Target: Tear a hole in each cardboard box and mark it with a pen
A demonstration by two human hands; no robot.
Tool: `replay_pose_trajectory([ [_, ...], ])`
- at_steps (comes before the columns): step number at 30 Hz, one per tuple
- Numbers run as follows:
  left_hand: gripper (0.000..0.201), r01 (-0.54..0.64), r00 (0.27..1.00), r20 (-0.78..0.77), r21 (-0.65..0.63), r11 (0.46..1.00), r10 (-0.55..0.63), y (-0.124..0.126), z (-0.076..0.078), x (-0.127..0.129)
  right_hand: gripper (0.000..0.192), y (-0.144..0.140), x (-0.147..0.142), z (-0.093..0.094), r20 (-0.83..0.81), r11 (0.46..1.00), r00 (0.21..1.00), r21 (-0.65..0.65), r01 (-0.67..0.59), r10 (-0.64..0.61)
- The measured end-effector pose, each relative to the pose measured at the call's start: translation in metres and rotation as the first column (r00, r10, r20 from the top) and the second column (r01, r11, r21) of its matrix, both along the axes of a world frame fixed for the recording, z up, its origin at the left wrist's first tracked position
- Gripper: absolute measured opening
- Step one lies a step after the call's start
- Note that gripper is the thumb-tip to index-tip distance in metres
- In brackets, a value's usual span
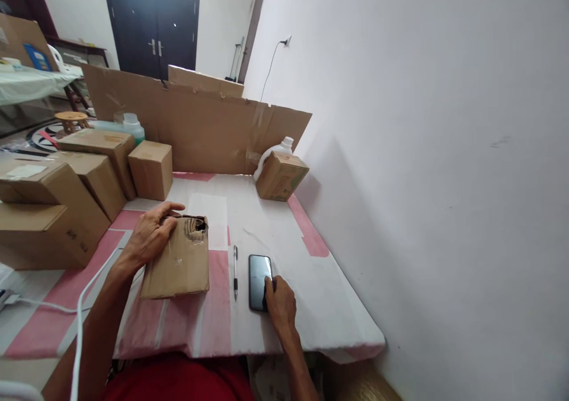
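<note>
A small cardboard box [180, 265] with a torn, dark hole at its far right corner sits before me on the table. My left hand [149, 232] grips its far left side, thumb on top and the index finger stretched along the back edge; the other fingertips are hidden. To the right, a black smartphone [258, 279] lies flat with its screen up and dark. My right hand [281, 300] holds the phone's right edge, with the thumb over the screen. Between box and phone lies a pen [235, 273], touched by neither hand.
Several cardboard boxes [95, 182] crowd the table's left side, near a bottle of green liquid [133, 128]. A tilted box [282, 176] leans by a white jug [287, 144] at the back right. A cardboard panel [208, 128] borders the back; a wall [422, 182] the right. White cable [82, 306] crosses my left arm.
</note>
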State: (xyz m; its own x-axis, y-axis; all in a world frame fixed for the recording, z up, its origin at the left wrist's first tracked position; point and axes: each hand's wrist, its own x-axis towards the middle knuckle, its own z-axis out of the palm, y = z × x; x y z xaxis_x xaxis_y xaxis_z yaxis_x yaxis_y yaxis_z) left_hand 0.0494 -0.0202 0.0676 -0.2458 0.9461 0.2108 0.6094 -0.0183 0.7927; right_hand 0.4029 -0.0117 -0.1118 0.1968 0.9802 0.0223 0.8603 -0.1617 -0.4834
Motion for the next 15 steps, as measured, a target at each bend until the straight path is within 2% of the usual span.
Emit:
replay_pose_trajectory([
  [9,0.039,0.028,0.969,0.244,0.011,1.000,-0.029,0.010,-0.001,-0.001,0.023,-0.001,-0.006,-0.002,0.184,0.998,0.981,0.029,-0.064,0.058],
  [13,0.040,0.024,0.920,0.391,0.013,1.000,-0.027,0.009,-0.010,-0.006,0.024,-0.002,-0.005,-0.002,0.223,0.997,0.973,0.039,-0.071,0.061],
  [15,0.047,0.017,0.874,0.485,0.022,1.000,-0.025,0.011,-0.018,-0.010,0.023,-0.005,-0.009,0.002,0.218,0.995,0.975,0.082,-0.061,0.042],
])
